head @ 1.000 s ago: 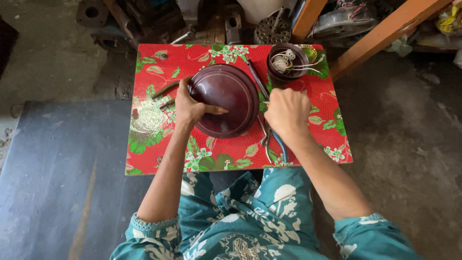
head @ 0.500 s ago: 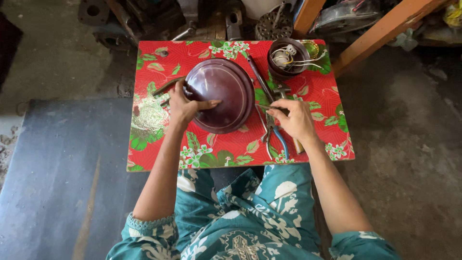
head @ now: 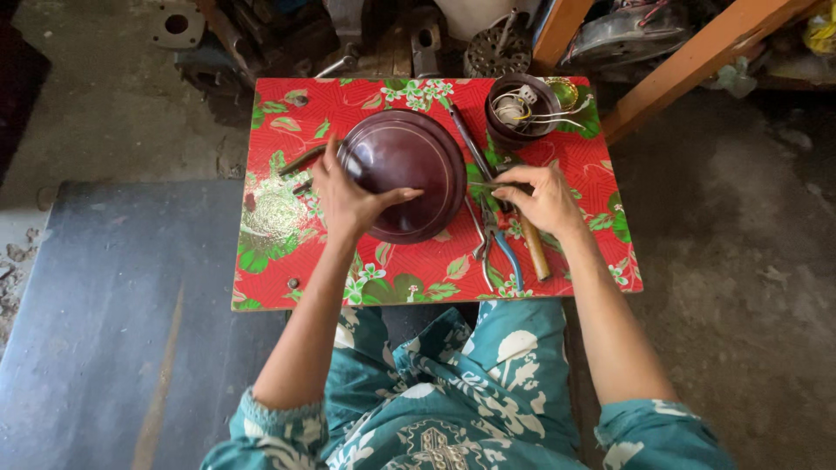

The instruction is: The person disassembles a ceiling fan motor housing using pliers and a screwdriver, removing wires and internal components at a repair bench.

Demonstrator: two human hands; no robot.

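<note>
Maroon dome [head: 402, 170]: glossy dark-red round cover, sits mid-table – a bit left of centre – on the red floral cloth [head: 279, 218].
Left hand [head: 353, 196]: palm on the dome's left flank, thumb stretched across its front. Grasping it, fingers curled over the rim.
Small bits: dark rods [head: 302, 162] just beside the left hand, on its outer side.
Tool [head: 492, 184]: thin dark metal piece lying right of the dome – long axis roughly sideways, its free end pointing back at the dome's edge.
Right hand [head: 542, 196]: fingers pinched on that tool. Clearly the nearer hand to it.
Pliers [head: 498, 248]: blue grips, just below the right hand, near a wooden handle [head: 535, 252].
Cup [head: 522, 109]: dark, round, wires inside, at the far right of the table, well apart from the dome.
</note>
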